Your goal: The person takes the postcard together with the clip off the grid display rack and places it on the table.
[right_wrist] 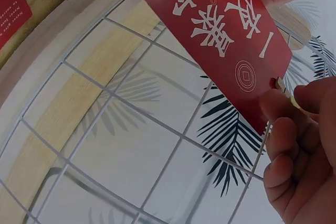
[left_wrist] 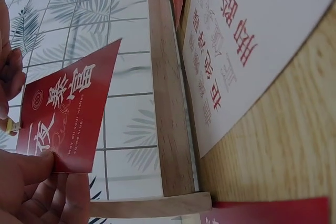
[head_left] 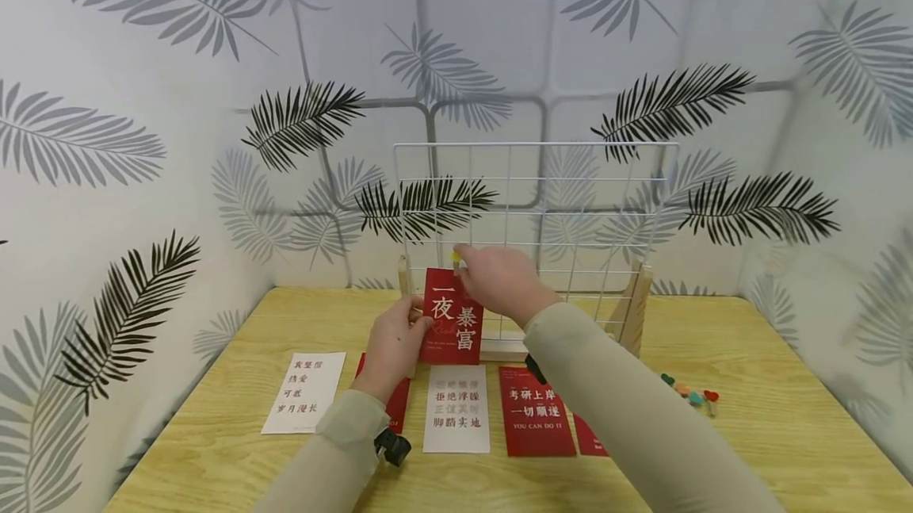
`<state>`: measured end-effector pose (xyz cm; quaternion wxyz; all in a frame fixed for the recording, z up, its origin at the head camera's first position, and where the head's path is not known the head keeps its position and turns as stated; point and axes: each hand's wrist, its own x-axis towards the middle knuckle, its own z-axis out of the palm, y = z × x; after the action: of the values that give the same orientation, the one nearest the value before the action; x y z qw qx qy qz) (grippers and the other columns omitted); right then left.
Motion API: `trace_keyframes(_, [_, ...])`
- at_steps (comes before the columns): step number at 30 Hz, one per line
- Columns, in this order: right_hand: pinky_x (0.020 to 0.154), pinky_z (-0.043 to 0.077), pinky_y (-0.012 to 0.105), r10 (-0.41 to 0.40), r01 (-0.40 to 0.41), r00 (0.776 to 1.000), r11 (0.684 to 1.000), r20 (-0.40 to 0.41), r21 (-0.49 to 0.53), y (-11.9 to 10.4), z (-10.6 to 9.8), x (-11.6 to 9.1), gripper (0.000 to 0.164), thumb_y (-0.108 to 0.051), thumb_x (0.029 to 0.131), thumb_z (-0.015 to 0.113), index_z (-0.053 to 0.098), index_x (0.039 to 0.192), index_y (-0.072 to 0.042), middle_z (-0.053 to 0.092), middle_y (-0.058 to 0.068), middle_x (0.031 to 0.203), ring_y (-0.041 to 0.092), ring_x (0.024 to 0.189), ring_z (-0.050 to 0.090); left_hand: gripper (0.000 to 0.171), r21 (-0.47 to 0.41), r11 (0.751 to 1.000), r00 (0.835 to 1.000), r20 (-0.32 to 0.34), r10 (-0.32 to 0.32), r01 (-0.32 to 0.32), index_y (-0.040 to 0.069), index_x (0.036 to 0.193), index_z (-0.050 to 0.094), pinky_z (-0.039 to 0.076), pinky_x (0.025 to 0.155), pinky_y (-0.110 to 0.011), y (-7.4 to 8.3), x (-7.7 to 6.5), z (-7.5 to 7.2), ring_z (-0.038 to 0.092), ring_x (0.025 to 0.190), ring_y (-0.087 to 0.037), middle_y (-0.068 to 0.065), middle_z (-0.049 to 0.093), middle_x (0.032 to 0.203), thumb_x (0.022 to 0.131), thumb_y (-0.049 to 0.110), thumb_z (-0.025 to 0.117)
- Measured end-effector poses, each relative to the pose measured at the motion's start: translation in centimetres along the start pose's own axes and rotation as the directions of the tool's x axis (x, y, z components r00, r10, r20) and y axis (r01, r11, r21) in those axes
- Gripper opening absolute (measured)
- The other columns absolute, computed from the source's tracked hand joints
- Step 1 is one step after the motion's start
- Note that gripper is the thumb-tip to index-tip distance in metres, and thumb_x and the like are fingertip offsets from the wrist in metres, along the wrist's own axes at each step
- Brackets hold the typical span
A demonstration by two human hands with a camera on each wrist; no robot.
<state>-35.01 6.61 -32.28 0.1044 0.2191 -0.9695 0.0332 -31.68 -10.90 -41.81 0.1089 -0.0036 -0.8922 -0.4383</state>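
Observation:
A red card (head_left: 452, 316) with white lettering stands upright before the lower left of the white wire grid (head_left: 536, 145). My left hand (head_left: 396, 342) pinches its left edge, thumb on the printed face, as the left wrist view also shows. My right hand (head_left: 502, 281) is at the card's top edge and pinches a small wooden clip (right_wrist: 281, 85) with a yellow piece (head_left: 456, 256) on it. In the right wrist view the clip sits right at the card's edge, close to a grid wire; the fingers hide part of it.
The grid stands in a wooden base (left_wrist: 167, 87). Before it on the table (head_left: 749, 402) lie a white card (head_left: 303, 394), another white card (head_left: 456, 410), a red card (head_left: 536, 414) and partly covered red cards. Several small coloured clips (head_left: 695, 396) lie at the right.

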Motion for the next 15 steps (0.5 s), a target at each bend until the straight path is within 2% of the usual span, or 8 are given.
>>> trace_keyframes(6, [0.066,0.056,0.032,0.003,0.003,0.993,0.999,-0.115,0.053,0.1,0.6,-0.3,0.035,-0.034,0.104,0.057,0.062,0.136,-0.020,0.073,-0.004,0.095,0.010,0.067,0.060,0.015,-0.023,0.999,0.999,-0.005,0.032,-0.033,0.014,0.114,0.065,0.052,0.061,-0.031,-0.5,0.0,-0.1,0.061,0.071,-0.016,0.001,0.064,0.086,0.101,0.022,0.066])
trace_keyframes(10, [0.061,0.054,0.028,-0.007,0.023,0.977,0.997,-0.213,0.077,0.3,1.2,-0.4,0.029,-0.031,0.104,0.059,0.067,0.130,-0.021,0.073,-0.005,0.089,0.008,0.061,0.057,0.013,-0.060,0.997,0.999,-0.004,0.043,-0.043,0.014,0.111,0.065,0.051,0.056,-0.030,-0.8,0.0,-0.1,0.059,0.066,-0.017,-0.001,0.062,0.083,0.101,0.022,0.066])
trace_keyframes(15, [0.053,0.049,0.027,-0.017,0.043,0.951,0.996,-0.310,0.079,0.4,1.8,-0.6,0.021,-0.028,0.104,0.059,0.071,0.120,-0.022,0.073,-0.006,0.085,0.007,0.056,0.054,0.014,-0.081,0.996,0.999,0.003,0.043,-0.042,0.015,0.111,0.064,0.051,0.058,-0.030,-1.0,-0.1,-0.1,0.058,0.069,-0.018,-0.002,0.061,0.085,0.101,0.023,0.066])
